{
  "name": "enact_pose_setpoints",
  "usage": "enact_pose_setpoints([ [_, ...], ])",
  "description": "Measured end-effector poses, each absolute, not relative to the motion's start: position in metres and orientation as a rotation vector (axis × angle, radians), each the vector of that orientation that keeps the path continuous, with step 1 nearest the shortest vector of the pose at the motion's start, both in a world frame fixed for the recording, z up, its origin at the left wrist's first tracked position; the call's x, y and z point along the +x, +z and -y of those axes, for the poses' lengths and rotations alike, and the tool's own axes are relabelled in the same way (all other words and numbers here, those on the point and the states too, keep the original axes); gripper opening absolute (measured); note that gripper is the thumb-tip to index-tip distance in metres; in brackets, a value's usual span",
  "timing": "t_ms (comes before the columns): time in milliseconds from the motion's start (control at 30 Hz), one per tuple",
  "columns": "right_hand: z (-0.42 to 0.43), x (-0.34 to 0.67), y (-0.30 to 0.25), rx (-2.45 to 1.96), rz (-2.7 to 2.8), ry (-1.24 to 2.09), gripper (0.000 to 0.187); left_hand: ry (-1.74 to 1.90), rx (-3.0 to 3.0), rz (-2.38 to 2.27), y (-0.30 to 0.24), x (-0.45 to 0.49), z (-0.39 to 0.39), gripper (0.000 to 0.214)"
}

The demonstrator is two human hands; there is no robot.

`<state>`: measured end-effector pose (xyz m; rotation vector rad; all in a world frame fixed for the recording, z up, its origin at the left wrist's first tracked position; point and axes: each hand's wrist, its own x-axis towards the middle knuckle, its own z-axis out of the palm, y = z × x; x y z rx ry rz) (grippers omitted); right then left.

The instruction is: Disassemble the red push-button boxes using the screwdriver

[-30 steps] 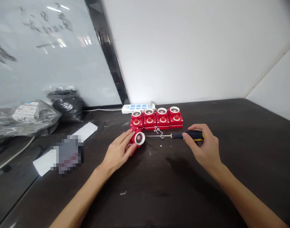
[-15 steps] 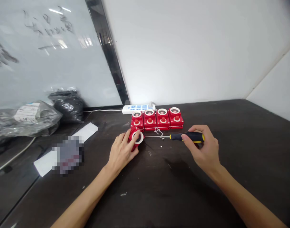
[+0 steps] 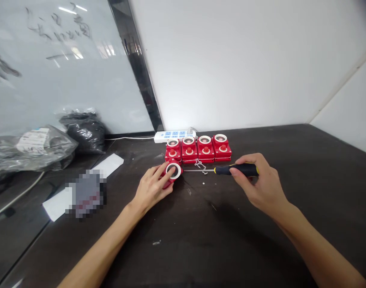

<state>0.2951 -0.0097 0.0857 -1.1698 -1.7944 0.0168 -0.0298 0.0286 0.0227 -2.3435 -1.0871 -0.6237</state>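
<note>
Head cam view, looking down at a dark surface (image 3: 201,240) with both hands out over it. The left hand (image 3: 151,189) is wrapped around a loose red button box (image 3: 170,176), fingers closed on its near and left sides. The box is tipped so its white ring (image 3: 173,171) faces up and a bit right. It sits on the surface just in front of the left end of a row of four matching red boxes (image 3: 201,150), close to the row, but I can't tell if it actually touches.

The right hand (image 3: 262,187) is closed on the black-and-yellow handle of a screwdriver (image 3: 221,170), with the thumb and first fingers pinching the front of the grip.

What matters here is the line of the tool. Its long axis runs almost flat, left to right, parallel to the row of boxes. The thin shaft points left, straight at the held box, and the tip ends right at the ring's right edge. Whether it's touching is too small to make out. So the box lies directly left of the right hand, along the shaft.

A little bent bit of wire (image 3: 201,164) lies just behind the shaft, and there's a tiny white speck (image 3: 203,184) on the near side. A white power strip (image 3: 174,136) sits behind the row by the wall, and plastic bags (image 3: 35,148) are off to the far left.
</note>
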Motion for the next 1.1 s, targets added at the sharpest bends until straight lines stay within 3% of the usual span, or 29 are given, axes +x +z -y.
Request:
enact_pose_setpoints([
  [300,0.010,0.306,0.080,-1.174,1.889,0.015,0.022,-0.671,-2.338,1.216,0.022,-0.030,-0.030,0.041],
  [433,0.002,0.293,0.100,-1.365,1.748,-0.034,0.024,-0.652,-2.347,1.211,0.024,-0.025,-0.026,0.042],
  [633,-0.007,0.275,0.127,-1.276,1.779,0.046,0.020,-0.674,-2.352,1.182,0.024,-0.024,-0.024,0.040],
  [867,-0.005,0.300,0.094,-1.113,1.749,0.143,0.025,-0.609,-2.382,1.151,0.026,-0.025,-0.023,0.042],
  [1100,0.001,0.294,0.087,-1.314,1.613,-0.095,0.018,-0.584,-2.390,1.174,0.029,-0.021,-0.019,0.042],
])
